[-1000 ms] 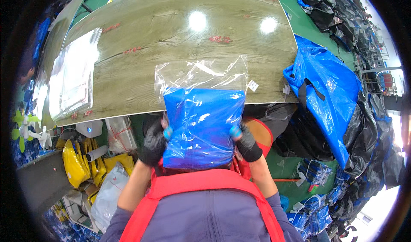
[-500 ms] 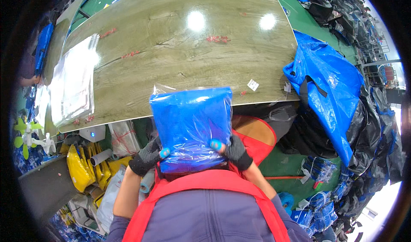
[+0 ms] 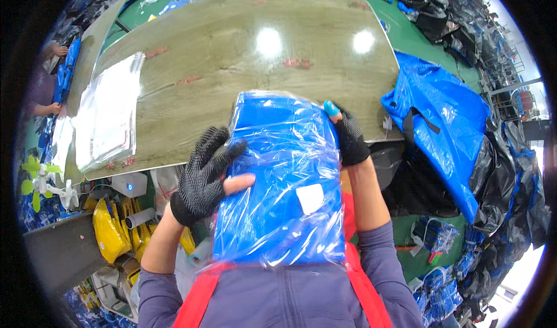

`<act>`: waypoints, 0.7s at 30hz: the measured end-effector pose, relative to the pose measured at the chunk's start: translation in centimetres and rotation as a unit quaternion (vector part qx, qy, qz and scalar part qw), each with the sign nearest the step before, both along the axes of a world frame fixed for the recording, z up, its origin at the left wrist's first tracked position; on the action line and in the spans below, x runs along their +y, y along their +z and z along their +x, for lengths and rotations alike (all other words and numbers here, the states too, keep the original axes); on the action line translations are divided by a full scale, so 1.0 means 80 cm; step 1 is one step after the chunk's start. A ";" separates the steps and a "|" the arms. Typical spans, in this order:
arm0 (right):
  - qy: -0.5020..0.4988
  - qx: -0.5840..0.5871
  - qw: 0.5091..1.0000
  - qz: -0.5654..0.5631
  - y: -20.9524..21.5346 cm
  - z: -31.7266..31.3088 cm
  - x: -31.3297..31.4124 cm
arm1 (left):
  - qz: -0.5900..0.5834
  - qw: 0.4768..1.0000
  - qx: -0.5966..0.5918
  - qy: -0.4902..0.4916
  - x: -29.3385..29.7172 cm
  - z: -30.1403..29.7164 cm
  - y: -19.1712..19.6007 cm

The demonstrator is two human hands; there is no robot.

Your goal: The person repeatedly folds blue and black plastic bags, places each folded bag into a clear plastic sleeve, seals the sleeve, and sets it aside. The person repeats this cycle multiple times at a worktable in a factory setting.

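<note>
A folded blue sheet-like item in a clear plastic bag point(image 3: 278, 212) lies tilted across my front, its far end over the table point(image 3: 209, 107). A small white label point(image 3: 310, 199) sits on its lower right part. My right hand point(image 3: 348, 133), in a dark glove with a blue thumb covering, grips the bag's far right edge. At the left edge my left hand point(image 3: 203, 174) is open with fingers spread, its bare thumb on the plastic. The near end of the bag rests against my body.
Flat clear plastic bags point(image 3: 110, 113) are stacked at the table's left. Blue sheeting with a black strap point(image 3: 441, 119) hangs by the right edge. Yellow packages point(image 3: 110, 229) and a small fan point(image 3: 40, 183) are lower left. Another person's hand point(image 3: 53, 108) shows at far left.
The bagged blue item now lies longer toward the table, its labelled side showing. My right hand has moved up to its far right edge; my left hand has let go and spread its fingers.
</note>
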State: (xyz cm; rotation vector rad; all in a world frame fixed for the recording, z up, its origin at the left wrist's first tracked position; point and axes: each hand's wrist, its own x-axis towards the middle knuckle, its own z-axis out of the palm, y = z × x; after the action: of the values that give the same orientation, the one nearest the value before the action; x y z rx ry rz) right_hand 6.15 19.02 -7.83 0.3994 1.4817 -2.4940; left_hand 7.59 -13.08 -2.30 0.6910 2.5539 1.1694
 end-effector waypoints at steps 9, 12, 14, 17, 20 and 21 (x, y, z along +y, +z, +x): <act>0.052 0.294 0.899 0.321 0.007 -0.012 -0.039 | 0.407 0.894 -0.155 0.105 0.006 -0.063 -0.093; -0.006 0.340 0.888 0.309 -0.003 0.005 -0.047 | 0.356 0.927 -0.057 0.107 0.003 -0.054 -0.114; -0.003 0.324 0.897 0.301 -0.007 0.014 -0.046 | 0.355 0.926 -0.099 0.085 0.000 -0.048 -0.115; -0.044 0.340 0.872 0.351 -0.010 0.026 -0.045 | 0.358 0.922 -0.115 0.093 -0.005 -0.048 -0.099; -0.106 0.351 0.809 0.460 -0.008 0.028 -0.051 | 0.364 0.924 -0.089 0.081 -0.005 -0.059 -0.066; -0.133 0.366 0.801 0.455 -0.005 0.026 -0.054 | 0.350 0.932 -0.058 0.077 -0.004 -0.064 -0.053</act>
State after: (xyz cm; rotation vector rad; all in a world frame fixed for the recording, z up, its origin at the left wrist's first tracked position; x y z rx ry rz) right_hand 8.20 14.72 -8.20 -0.3313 3.1086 -1.9692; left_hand 2.47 -13.41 -6.51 0.5286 2.0891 2.1394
